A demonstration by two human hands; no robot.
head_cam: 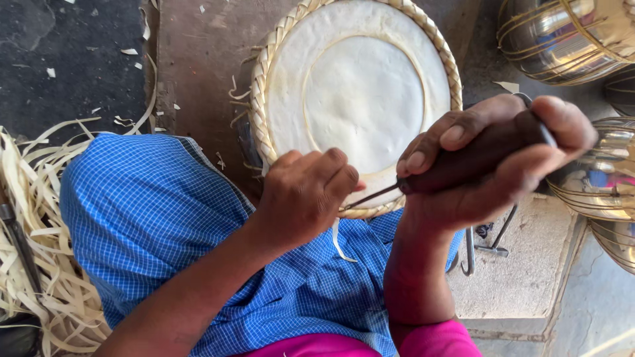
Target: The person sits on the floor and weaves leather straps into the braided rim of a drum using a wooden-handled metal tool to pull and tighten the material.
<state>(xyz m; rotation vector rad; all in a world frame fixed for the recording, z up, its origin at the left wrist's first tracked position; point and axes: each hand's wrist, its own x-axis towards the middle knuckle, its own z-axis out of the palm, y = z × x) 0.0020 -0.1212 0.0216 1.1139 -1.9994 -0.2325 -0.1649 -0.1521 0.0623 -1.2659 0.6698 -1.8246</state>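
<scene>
Right hand [489, 165]: fingers clamped on dark-handled awl [463, 162], tip just beside left fingers. Left hand [307, 195]: fingers curled together, pinching braided rim of round white tray [357, 92].

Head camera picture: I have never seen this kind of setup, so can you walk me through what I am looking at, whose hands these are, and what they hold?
There is no machine here. One camera sits on a person's head and looks down at their own two bare hands and their lap, which is covered by blue checked cloth.

The right hand grips a dark-handled awl, whose thin metal point reaches toward the left hand. The left hand is closed at the near edge of a round white tray with a braided cane rim; what its fingers pinch is hidden.

The tray rests on a brown surface. Loose pale cane strips are piled at the left, and shiny metal pots wrapped in cane stand at the right.
</scene>
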